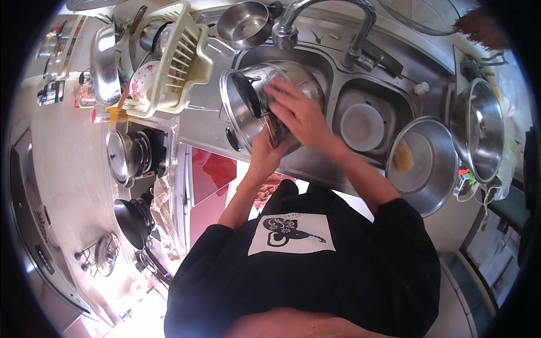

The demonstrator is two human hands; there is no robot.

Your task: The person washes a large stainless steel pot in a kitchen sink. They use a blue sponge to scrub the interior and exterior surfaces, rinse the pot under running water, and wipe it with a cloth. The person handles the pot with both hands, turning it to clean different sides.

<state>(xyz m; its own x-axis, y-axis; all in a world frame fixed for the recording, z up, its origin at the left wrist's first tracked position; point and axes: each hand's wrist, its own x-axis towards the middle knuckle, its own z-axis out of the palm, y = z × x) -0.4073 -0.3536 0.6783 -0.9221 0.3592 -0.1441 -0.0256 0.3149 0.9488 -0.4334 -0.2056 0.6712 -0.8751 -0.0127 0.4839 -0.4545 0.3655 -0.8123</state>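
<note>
A large stainless steel pot with black handles lies tilted over the left sink basin, its rim towards the left. My left hand is closed around a metal handle on the pot's near side. My right hand lies against the pot's wall, fingers extended and blurred by motion. What is under its palm is hidden. A black pot handle stands just left of my right fingertips. Above the basin curves the chrome faucet.
A white bowl sits in the right sink basin. To its right, a steel basin holds a yellowish sponge. A small saucepan stands behind the sink. At left are a loaded dish rack and a stove with a lidded pot.
</note>
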